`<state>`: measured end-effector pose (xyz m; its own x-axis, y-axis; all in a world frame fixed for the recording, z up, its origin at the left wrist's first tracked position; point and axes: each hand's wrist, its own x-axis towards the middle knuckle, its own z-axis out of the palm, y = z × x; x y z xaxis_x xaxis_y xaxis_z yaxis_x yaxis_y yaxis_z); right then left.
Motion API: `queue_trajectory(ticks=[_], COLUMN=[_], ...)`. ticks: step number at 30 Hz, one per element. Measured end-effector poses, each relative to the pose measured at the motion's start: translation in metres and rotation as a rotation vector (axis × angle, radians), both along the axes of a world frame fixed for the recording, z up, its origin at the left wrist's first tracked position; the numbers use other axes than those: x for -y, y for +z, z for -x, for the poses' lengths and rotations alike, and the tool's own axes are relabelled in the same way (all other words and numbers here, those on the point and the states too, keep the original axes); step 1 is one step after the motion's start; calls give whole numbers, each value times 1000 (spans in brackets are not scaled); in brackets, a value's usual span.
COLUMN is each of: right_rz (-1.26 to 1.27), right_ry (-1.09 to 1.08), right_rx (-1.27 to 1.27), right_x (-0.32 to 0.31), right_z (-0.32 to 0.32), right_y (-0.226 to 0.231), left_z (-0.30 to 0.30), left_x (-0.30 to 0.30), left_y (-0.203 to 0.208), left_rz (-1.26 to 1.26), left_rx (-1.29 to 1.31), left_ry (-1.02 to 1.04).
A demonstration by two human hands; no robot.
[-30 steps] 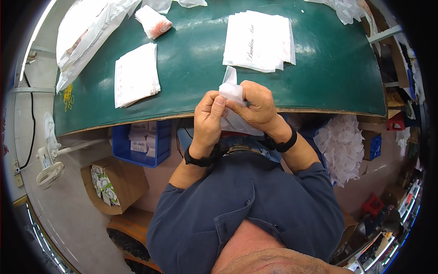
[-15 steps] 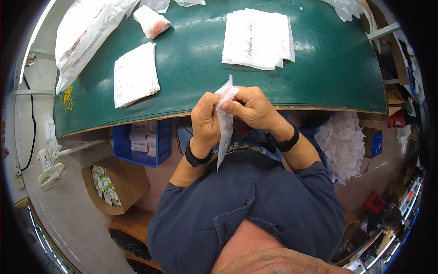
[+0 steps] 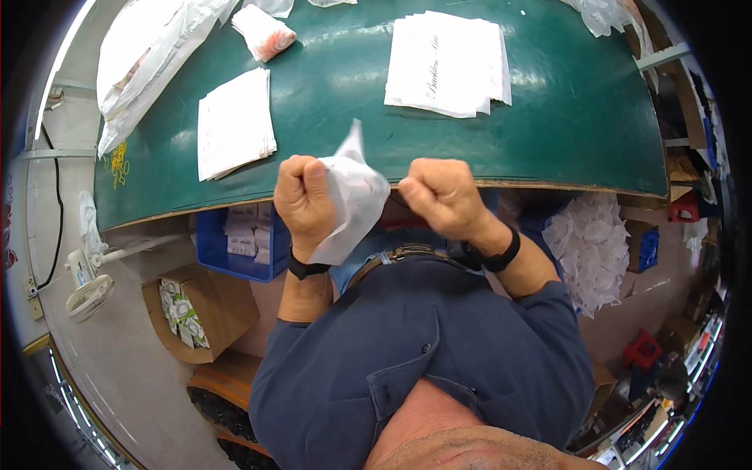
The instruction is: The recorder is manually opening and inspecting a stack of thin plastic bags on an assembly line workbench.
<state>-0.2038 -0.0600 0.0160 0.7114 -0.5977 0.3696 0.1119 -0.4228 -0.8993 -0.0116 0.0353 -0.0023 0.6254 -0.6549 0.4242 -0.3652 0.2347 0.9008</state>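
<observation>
A thin white sheet (image 3: pixel 352 200), possibly a flat bag, hangs from my left hand (image 3: pixel 304 200) near the table's front edge. That hand is closed on the sheet's left side, thumb on top. One corner of the sheet sticks up, blurred, and faint print shows through. My right hand (image 3: pixel 442 196) is curled into a fist just right of the sheet, with a small gap between them. Whether anything is inside the fist is hidden. Beyond my hands lie two stacks of flat white printed sheets, a left stack (image 3: pixel 235 124) and a larger right stack (image 3: pixel 446 66).
The green table (image 3: pixel 329 102) carries a rolled white-and-red bundle (image 3: pixel 265 33), a big white plastic bag (image 3: pixel 149 63) and yellow rubber bands (image 3: pixel 119 164). Below are a blue crate (image 3: pixel 235 270), a carton (image 3: pixel 227 317), a fan (image 3: pixel 88 294) and a heap of crumpled white pieces (image 3: pixel 587 251).
My hands have moved apart, the left going leftward with the sheet and the right slightly rightward. The sheet has turned from nearly edge-on to show its broad face.
</observation>
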Motion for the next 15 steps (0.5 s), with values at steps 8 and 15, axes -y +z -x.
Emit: queue_trajectory(ticks=[8,15], right_rz=[-431,-559], right_ry=[5,116], right_rx=[10,50], right_x=[0,-1], right_z=[3,-3], right_y=[-10,-14], left_z=[17,31], left_x=[2,3], left_y=[-12,-16], left_rz=[174,194], left_rx=[81,-110], left_ry=[-316,-449])
